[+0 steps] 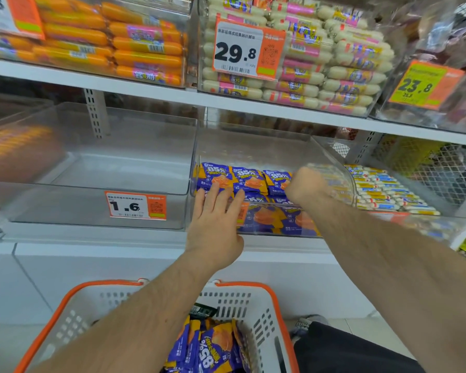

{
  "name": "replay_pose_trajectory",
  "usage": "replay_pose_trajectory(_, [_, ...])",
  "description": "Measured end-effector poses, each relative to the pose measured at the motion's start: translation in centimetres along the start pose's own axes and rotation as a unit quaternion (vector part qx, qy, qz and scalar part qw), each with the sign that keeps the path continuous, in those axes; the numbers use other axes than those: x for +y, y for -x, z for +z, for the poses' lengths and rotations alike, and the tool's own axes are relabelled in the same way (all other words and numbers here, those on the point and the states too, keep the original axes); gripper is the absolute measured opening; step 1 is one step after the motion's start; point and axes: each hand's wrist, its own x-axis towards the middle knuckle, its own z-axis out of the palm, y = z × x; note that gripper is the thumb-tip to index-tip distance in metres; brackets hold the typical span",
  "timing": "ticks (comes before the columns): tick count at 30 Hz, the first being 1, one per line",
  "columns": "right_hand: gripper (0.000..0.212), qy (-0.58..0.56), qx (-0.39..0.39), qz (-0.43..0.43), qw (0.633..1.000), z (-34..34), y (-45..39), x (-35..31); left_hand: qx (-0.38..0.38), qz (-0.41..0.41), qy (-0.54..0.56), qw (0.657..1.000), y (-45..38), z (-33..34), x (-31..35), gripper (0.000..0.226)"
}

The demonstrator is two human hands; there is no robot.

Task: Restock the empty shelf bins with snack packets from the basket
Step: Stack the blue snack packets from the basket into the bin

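Snack packets (246, 179) sit in rows in the middle clear bin (334, 162); more lie in the basket (65, 313) below us.
Our left hand (215, 224) has a wide grip, fingers straight, resting on the bin's front edge and touching the packets. Our right hand (306, 185) reaches into the bin, fingers curled; we cannot tell whether its grip holds anything. Neighbouring bin (92, 208) to the left carries a 1.6 price tag (135, 205).

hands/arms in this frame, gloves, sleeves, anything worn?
Nothing worn. Left hand and right hand are bare, no gloves, rings or watch showing. Both forearms are bare and hairy up to the frame edge; no sleeves in view.
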Motion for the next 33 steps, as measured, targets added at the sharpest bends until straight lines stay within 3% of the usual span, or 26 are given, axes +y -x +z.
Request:
replay_pose_trajectory(2, [0.012, -0.078, 0.18, -0.039, 0.98, 0.2, 1.8, -0.1, -0.002, 0.001, 0.043, 0.999, 0.9, -0.1, 0.0, 0.088])
replay_pose_trajectory(3, [0.014, -0.118, 0.269, -0.1, 0.95, 0.5, 3.5, -0.5, 0.015, 0.01, 0.075, 0.997, 1.8, -0.1, -0.1, 0.088])
replay_pose_trajectory(4, [0.016, -0.146, 0.324, -0.157, 0.922, 1.2, 5.4, -1.0, 0.025, 0.014, 0.111, 0.993, 3.1, 0.2, -0.2, 0.088])
replay_pose_trajectory(6, [0.018, -0.2, 0.338, -0.266, 0.881, 3.9, 9.3, -1.7, 0.015, -0.006, 0.174, 0.985, 6.5, 1.4, -0.8, 0.083])
replay_pose_trajectory(8, [0.022, -0.206, 0.233, -0.318, 0.896, 7.3, 13.3, -2.3, -0.047, -0.063, 0.225, 0.971, 10.2, 2.3, -1.5, 0.075])
replay_pose_trajectory(10, [0.024, -0.149, -0.003, -0.302, 0.942, 10.5, 16.6, -2.7, -0.142, -0.129, 0.262, 0.946, 13.2, 2.8, -2.0, 0.066])
replay_pose_trajectory(11, [0.022, -0.095, -0.135, -0.282, 0.945, 12.3, 17.6, -2.8, -0.172, -0.154, 0.27, 0.935, 14.5, 3.1, -2.2, 0.061])
replay_pose_trajectory(13, [0.016, 0.014, -0.334, -0.247, 0.909, 16.0, 19.3, -2.8, -0.222, -0.185, 0.279, 0.916, 16.4, 3.7, -2.6, 0.052])
replay_pose_trajectory(15, [0.02, 0.117, -0.425, -0.238, 0.865, 18.9, 21.1, -2.4, -0.263, -0.21, 0.293, 0.895, 18.0, 4.0, -2.8, 0.045])
replay_pose_trajectory(17, [0.028, 0.191, -0.461, -0.227, 0.836, 20.7, 22.9, -1.6, -0.298, -0.232, 0.305, 0.875, 19.3, 4.3, -2.7, 0.043])
replay_pose_trajectory(21, [0.004, 0.246, -0.484, -0.212, 0.812, 21.8, 25.4, 0.0, -0.341, -0.256, 0.305, 0.852, 21.2, 4.8, -2.8, 0.044])
replay_pose_trajectory(24, [0.034, 0.246, -0.477, -0.202, 0.819, 22.7, 26.2, 0.4, -0.35, -0.263, 0.298, 0.849, 21.7, 4.9, -2.8, 0.044])
replay_pose_trajectory(27, [0.045, 0.251, -0.502, -0.203, 0.802, 22.4, 26.3, 0.1, -0.349, -0.261, 0.3, 0.848, 21.7, 4.6, -2.7, 0.043])
replay_pose_trajectory(31, [0.035, 0.271, -0.513, -0.234, 0.78, 19.8, 24.7, -1.6, -0.354, -0.269, 0.306, 0.842, 21.1, 4.5, -3.2, 0.042])
replay_pose_trajectory(33, [0.016, 0.256, -0.5, -0.247, 0.79, 17.6, 22.9, -2.7, -0.344, -0.274, 0.309, 0.843, 20.3, 4.4, -3.5, 0.042])
